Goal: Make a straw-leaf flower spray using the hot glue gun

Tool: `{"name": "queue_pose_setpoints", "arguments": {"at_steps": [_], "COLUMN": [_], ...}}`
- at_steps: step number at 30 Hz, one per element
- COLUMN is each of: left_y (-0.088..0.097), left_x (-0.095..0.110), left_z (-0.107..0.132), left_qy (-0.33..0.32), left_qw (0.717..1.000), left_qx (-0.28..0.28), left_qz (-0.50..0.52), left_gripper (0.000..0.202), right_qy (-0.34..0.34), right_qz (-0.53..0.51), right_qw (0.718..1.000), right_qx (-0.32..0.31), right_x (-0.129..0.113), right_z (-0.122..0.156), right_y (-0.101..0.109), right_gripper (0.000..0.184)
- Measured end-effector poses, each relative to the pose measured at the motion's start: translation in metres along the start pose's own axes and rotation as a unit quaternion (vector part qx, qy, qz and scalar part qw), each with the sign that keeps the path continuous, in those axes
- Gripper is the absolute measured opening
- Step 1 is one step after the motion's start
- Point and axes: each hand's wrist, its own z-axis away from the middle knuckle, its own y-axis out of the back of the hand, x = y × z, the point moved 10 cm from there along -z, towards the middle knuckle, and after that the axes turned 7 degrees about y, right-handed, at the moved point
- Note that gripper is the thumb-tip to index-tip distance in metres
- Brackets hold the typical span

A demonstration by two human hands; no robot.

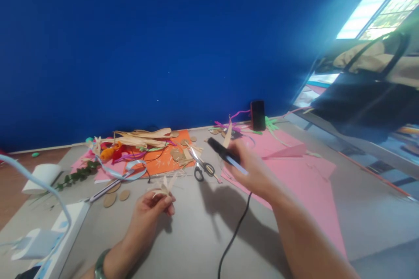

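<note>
At the far left edge of the grey table (196, 244), a white power strip (70, 222) lies with a white adapter (32, 244) beside it and a pale blue cable (39, 187) arching over both. Behind them sit a white roll (41, 178) and a green leafy sprig (78, 176). Further right, an orange sheet (163, 157) carries a heap of dry husk strips (140, 137), bright scraps and a blue ribbon (121, 172). A few brown card ovals (114, 198) lie on the table just in front of it.

The left hand (152, 209), a green band at its wrist, is low over the table. Its fingertips are closed in a pinch on a small husk flower (165, 187), whose pale petals point upward. The flower is held clear of the table, near the front edge of the orange sheet. Just to the right, a pair of black-handled scissors (203, 168) lies open on the table.

The right hand (255, 172) is raised above the edge of a large pink sheet (294, 174). It is wrapped around a black corded tool (225, 152) whose tip points left and away, over the scissors. The tool's black cord (234, 235) hangs down and trails toward the near edge of the table. A black cylinder (258, 114) stands at the back against the blue wall (163, 43), and a window (379, 4) lights the upper right.
</note>
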Motion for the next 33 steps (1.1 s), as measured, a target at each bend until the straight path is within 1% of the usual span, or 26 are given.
{"name": "queue_pose_setpoints", "arguments": {"at_steps": [2,4,6,10,13,16,19,23,28,30,33], "left_y": [0.001,0.0,0.001,0.001,-0.001,-0.002,-0.004,-0.006,-0.007,-0.007,-0.008], "left_x": [0.0,-0.001,-0.002,-0.004,-0.003,-0.003,-0.004,-0.003,-0.005,-0.006,-0.007], "left_z": [-0.001,-0.001,-0.001,-0.002,-0.003,-0.003,-0.003,-0.002,-0.002,-0.002,-0.002], "left_qy": [-0.001,0.005,0.014,0.03,0.032,0.033,0.042,0.046,0.062,0.066,0.073], "left_qw": [1.0,1.0,1.0,0.999,0.999,0.999,0.998,0.997,0.996,0.995,0.992], "left_qx": [0.002,0.001,0.004,0.008,0.003,-0.001,-0.01,-0.018,-0.019,-0.019,-0.023], "left_qz": [0.008,0.014,0.021,0.034,0.03,0.034,0.047,0.053,0.068,0.077,0.096], "left_gripper": [0.019,0.019,0.02,0.022,0.022,0.024,0.024,0.021,0.025,0.025,0.024], "right_qy": [0.063,0.108,0.139,0.167,0.168,0.162,0.156,0.156,0.161,0.156,0.167], "right_qz": [-0.119,-0.177,-0.2,-0.228,-0.228,-0.222,-0.217,-0.2,-0.208,-0.207,-0.193], "right_qw": [0.99,0.976,0.963,0.943,0.936,0.933,0.933,0.939,0.939,0.941,0.947], "right_qx": [-0.029,-0.074,-0.119,-0.175,-0.21,-0.232,-0.241,-0.23,-0.224,-0.216,-0.194], "right_x": [-0.022,-0.041,-0.056,-0.074,-0.079,-0.079,-0.078,-0.078,-0.08,-0.079,-0.081], "right_z": [0.003,0.009,0.015,0.023,0.026,0.027,0.027,0.025,0.025,0.025,0.024], "right_y": [-0.01,-0.021,-0.031,-0.044,-0.057,-0.069,-0.075,-0.074,-0.077,-0.079,-0.078], "right_gripper": [0.019,0.015,0.011,0.015,0.018,0.018,0.016,0.014,0.012,0.012,0.012]}}
